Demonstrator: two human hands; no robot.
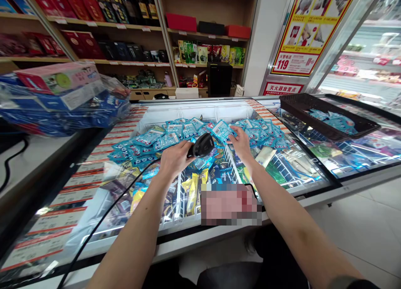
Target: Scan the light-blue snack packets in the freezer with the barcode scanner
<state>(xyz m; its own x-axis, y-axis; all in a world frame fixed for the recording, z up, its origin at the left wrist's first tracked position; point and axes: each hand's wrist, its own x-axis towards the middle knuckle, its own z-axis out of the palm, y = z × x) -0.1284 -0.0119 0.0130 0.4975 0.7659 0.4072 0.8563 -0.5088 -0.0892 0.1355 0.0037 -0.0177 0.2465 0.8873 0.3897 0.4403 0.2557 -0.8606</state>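
My left hand [175, 157] is wrapped round the handle of a black barcode scanner [203, 145], whose head points to the right. A cable [119, 197] runs from it down to the lower left. My right hand [240, 143] pinches the edge of a small blue packet [222, 131], its printed barcode label facing up. Many similar blue packets [150, 136] lie in a spread pile on the freezer's glass top, to the left of the scanner, and more blue packets [266, 132] lie right of my right hand.
The glass-topped freezer [175, 243] holds wire baskets of wrapped goods. A blurred-out phone-like object [231, 205] lies at its front edge. A dark brown basket [300, 107] with blue packets stands at right, plastic-wrapped boxes [62, 92] at left. Stocked shelves [106, 24] line the back.
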